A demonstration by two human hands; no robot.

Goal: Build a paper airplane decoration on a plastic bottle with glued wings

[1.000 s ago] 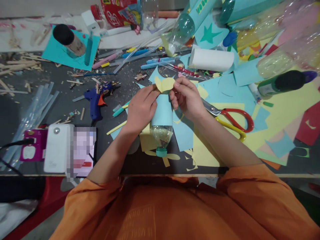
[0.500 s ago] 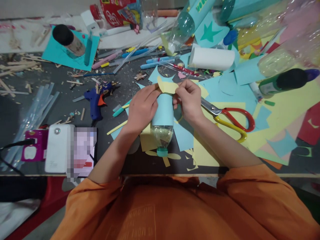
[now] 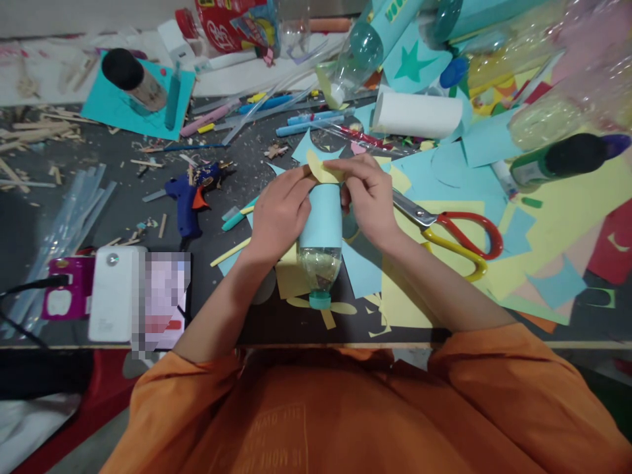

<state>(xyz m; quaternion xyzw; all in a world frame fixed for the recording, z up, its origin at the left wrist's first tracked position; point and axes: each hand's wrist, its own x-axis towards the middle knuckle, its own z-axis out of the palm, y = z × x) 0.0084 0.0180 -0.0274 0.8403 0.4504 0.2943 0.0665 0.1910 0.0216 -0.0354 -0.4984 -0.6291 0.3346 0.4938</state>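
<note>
A small clear plastic bottle (image 3: 320, 266) lies with its green cap toward me, its body wrapped in light blue paper (image 3: 322, 217). At its far end sits a curved piece of yellow paper (image 3: 320, 170). My left hand (image 3: 281, 207) is closed round the bottle's left side, its fingertips at the yellow paper's left edge. My right hand (image 3: 369, 197) grips the bottle's far right end, index finger stretched over the yellow paper and pressing it. The right thumb and lower fingers are partly hidden. Yellow paper cut-outs (image 3: 328, 319) lie below the cap.
Large scissors (image 3: 444, 227) with red and yellow handles lie right of my right hand. A blue glue gun (image 3: 185, 204), glue sticks (image 3: 69, 230), a white power bank (image 3: 116, 293) and a phone (image 3: 168, 296) are at left. Bottles, pens and paper scraps crowd the back and right.
My right hand has shifted slightly left, and its index finger now reaches across the yellow paper rather than pinching its right end. My left hand and the bottle stay nearly in place.
</note>
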